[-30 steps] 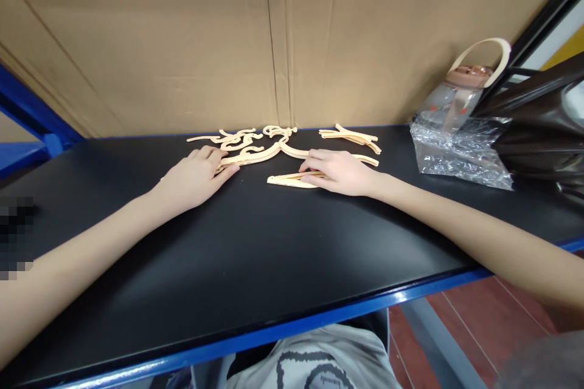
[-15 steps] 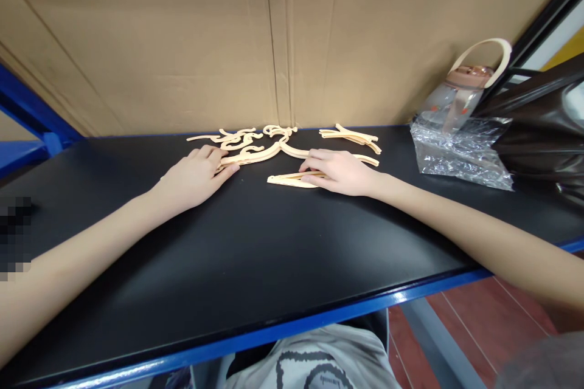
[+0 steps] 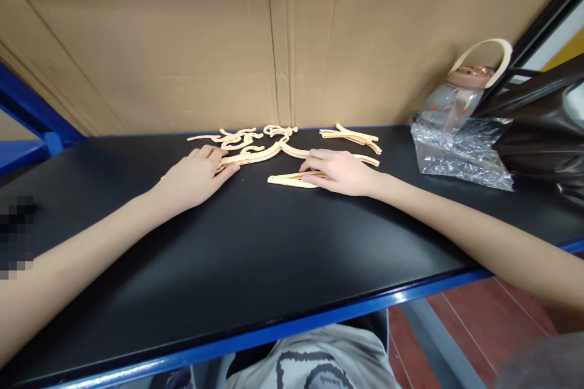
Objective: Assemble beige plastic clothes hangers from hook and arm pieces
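Several flat cream-coloured curved pieces (image 3: pixel 250 143) lie scattered at the back middle of a black tabletop (image 3: pixel 237 255). My left hand (image 3: pixel 194 177) rests flat on the table, fingers stretched out, its fingertips touching one long curved piece (image 3: pixel 255 157). My right hand (image 3: pixel 340 171) lies over a straight tapered cream piece (image 3: pixel 287 179), fingers extended and pressing on it. A small stack of similar strips (image 3: pixel 351 136) sits behind the right hand.
A clear water bottle with a cream handle (image 3: pixel 460 88) stands at the right on a crumpled clear plastic bag (image 3: pixel 460 155). A dark bag (image 3: pixel 542 127) fills the far right. Cardboard (image 3: pixel 274 36) backs the table; its front edge is blue (image 3: pixel 319 319).
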Demonstrator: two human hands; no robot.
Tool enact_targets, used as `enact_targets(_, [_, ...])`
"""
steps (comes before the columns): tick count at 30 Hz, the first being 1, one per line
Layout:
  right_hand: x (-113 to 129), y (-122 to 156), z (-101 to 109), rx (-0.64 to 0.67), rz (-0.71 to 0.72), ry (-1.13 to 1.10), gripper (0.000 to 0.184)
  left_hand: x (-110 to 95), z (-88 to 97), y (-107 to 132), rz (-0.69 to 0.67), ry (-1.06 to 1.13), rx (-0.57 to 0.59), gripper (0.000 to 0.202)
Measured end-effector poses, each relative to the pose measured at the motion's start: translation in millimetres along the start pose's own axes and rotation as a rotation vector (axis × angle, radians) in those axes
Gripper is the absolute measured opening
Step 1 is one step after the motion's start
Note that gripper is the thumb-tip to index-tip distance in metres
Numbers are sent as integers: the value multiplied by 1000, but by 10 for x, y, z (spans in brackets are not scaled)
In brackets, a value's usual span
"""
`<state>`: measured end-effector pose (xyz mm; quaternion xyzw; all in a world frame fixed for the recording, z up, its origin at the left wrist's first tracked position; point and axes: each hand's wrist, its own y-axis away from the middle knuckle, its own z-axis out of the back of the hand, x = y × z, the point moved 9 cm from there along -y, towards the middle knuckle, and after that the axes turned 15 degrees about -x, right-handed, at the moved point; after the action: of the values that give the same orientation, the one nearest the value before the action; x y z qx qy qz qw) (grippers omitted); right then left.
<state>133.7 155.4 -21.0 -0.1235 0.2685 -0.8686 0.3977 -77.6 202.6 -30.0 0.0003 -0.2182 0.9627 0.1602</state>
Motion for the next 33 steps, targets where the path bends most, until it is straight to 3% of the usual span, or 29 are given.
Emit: enact_targets(33, [13,-8,2,-1,5,-15,34,-23,44,7,14,11,12,65])
